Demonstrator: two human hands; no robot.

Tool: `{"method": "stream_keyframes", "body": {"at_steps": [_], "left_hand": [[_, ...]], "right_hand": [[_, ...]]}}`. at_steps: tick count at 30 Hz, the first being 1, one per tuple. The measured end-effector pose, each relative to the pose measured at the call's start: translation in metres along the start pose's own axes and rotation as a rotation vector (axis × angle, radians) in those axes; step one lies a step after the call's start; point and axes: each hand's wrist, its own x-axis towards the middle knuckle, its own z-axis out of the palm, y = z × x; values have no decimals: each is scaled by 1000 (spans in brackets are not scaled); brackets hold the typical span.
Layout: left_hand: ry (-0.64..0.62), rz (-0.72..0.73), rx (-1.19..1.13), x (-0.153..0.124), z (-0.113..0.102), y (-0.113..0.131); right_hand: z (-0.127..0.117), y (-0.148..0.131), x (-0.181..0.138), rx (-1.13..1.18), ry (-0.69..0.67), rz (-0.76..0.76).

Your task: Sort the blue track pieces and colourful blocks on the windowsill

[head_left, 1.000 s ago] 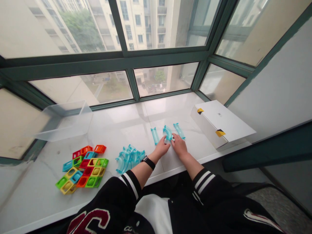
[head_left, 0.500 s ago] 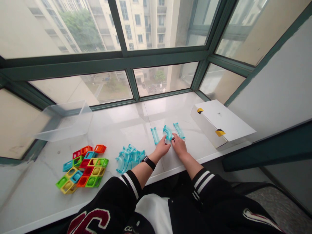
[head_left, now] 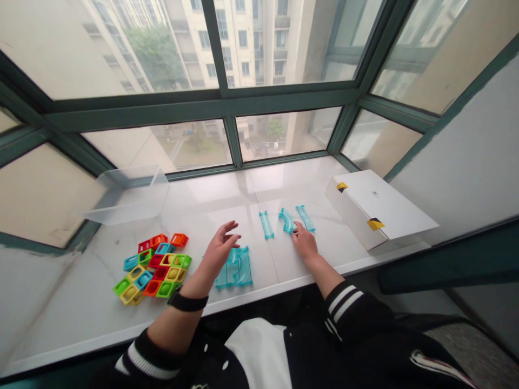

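My left hand [head_left: 221,249] hovers over a pile of translucent blue track pieces [head_left: 243,270], its fingers apart and nothing in them. It hides part of the pile. At the near end of a curved blue track piece [head_left: 287,220], my right hand [head_left: 305,243] has its fingertips closed on the edge. That curved piece lies flat on the white counter. To its left is a straight blue track piece [head_left: 266,225], and to its right a second straight track piece [head_left: 305,218], close beyond my right fingers.
Colourful plastic blocks [head_left: 156,270] lie grouped on the left of the counter [head_left: 203,200]. Behind them stands a clear plastic bin [head_left: 125,213]. A white box [head_left: 381,205] with yellow-black tabs sits at the right. Windows border the back.
My left hand has left the curved track piece and moved left over the pile, its fingers opening. My right hand stays by the curved piece. The view has shifted slightly.
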Motion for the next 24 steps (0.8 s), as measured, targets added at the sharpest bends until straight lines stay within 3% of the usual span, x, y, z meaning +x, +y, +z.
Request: {"method": "stream_keyframes", "body": {"at_steps": [4, 6, 10, 13, 17, 21, 24], "left_hand": [[163, -38, 75, -41, -69, -17], [233, -82, 94, -63, -98, -31], [377, -193, 39, -104, -131, -61], [416, -254, -21, -126, -129, -78], [356, -262, 18, -141, -107, -95], [335, -131, 249, -137, -89, -106], [349, 33, 499, -125, -82, -114]], "right_hand": [[-2, 3, -18, 130, 45, 28], [-4, 4, -32, 192, 59, -38], [-5, -4, -62, 267, 17, -253], [-4, -23, -78, 326, -80, -331], [5, -59, -92, 396, -245, -401], [26, -84, -107, 382, -316, -468], [41, -87, -119, 385, -244, -465]]}}
